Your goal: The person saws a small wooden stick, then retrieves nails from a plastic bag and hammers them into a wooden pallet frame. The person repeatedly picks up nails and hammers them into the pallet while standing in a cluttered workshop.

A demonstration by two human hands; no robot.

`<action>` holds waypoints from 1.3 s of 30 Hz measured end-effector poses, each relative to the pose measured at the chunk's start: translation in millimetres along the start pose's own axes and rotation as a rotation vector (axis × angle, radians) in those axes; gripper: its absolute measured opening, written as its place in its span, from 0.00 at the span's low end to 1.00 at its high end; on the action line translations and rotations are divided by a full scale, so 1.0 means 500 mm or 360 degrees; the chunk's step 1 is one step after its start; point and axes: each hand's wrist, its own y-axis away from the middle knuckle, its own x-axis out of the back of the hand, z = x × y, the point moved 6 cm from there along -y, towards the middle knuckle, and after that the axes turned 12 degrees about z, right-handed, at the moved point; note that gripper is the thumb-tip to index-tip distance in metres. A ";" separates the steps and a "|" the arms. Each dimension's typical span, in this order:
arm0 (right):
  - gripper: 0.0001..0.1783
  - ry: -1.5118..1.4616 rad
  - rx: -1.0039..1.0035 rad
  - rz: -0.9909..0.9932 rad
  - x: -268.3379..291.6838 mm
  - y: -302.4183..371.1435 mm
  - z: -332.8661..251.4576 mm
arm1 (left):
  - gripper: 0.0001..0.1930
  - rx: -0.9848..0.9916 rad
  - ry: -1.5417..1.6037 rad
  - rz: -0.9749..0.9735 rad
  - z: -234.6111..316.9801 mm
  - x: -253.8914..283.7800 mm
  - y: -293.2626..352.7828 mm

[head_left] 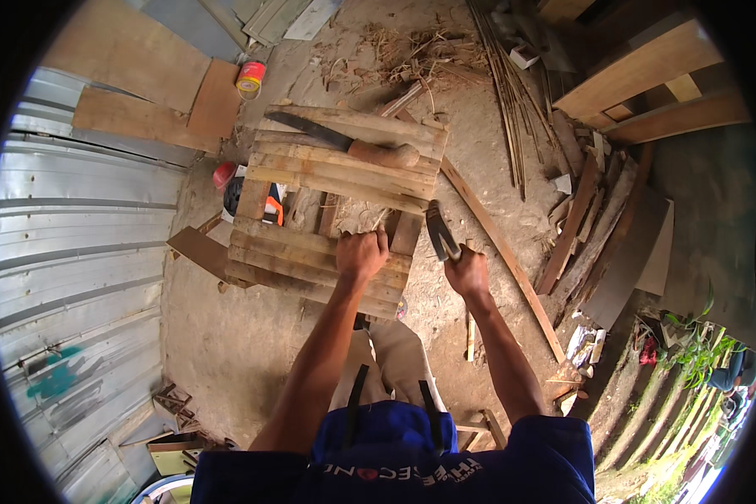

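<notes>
A hammer (438, 233) with a dark metal head is gripped in my right hand (467, 270), just off the right edge of a slatted wooden bench (311, 259). My left hand (362, 253) is closed and rests on the bench's near slats, beside the gap between the two groups of boards. Something thin and pale shows by its fingertips, too small to name. Across the far slats lies a machete (319, 130), its dark blade pointing left and its wooden handle toward the right.
A red and yellow tin (250, 77) stands at the far left, near a corrugated metal wall (84, 227). Right of the bench, a long wooden strip (504, 256) lies on the dirt floor. Stacked planks (592, 227) and thin sticks (512, 109) lie farther right.
</notes>
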 end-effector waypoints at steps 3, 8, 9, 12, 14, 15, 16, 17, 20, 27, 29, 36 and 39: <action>0.06 -0.0312 0.0089 -0.0266 -0.008 0.014 -0.007 | 0.22 -0.0047 -0.0014 0.0128 0.003 0.015 0.001; 0.10 -0.0035 -0.0198 -0.0286 -0.027 0.017 0.007 | 0.22 -0.0033 -0.0017 -0.0029 0.005 -0.001 0.002; 0.10 0.0081 -0.0111 -0.0259 -0.026 0.018 0.000 | 0.22 0.0001 0.0029 0.0063 0.005 0.004 0.003; 0.09 -0.0230 0.0240 -0.0211 -0.022 0.008 -0.045 | 0.23 -0.0102 0.0015 0.0315 0.006 0.019 0.001; 0.11 -0.0502 0.0558 0.0018 0.005 0.002 -0.076 | 0.24 -0.0088 0.0068 0.0362 0.003 0.020 0.003; 0.11 -0.0241 0.0232 -0.0131 -0.013 -0.009 -0.055 | 0.24 -0.0097 0.0049 0.0341 0.003 0.019 0.005; 0.12 -0.0091 -0.0009 -0.0273 -0.022 -0.012 -0.035 | 0.24 -0.0090 0.0023 0.0295 0.003 0.015 0.009; 0.12 -0.0122 -0.0153 -0.0243 -0.021 -0.025 -0.026 | 0.24 -0.0043 0.0085 0.0274 0.001 0.013 0.006; 0.09 -0.0275 0.0192 -0.0092 -0.003 -0.035 -0.051 | 0.25 -0.0030 0.0057 0.0212 0.002 0.012 0.009; 0.11 -0.0114 -0.0107 -0.0123 -0.011 -0.031 -0.017 | 0.25 -0.0094 0.0080 0.0382 0.011 0.024 0.006; 0.09 -0.0221 0.0085 -0.0118 -0.013 -0.031 -0.026 | 0.25 -0.0055 0.0059 0.0289 0.008 0.016 0.007; 0.08 0.0104 0.0193 0.0123 -0.020 -0.021 -0.012 | 0.22 -0.0088 -0.0040 0.0424 0.014 0.030 -0.003; 0.06 -0.0104 0.0655 0.0171 -0.018 -0.005 -0.030 | 0.22 -0.0017 0.0100 0.0236 0.006 0.020 0.002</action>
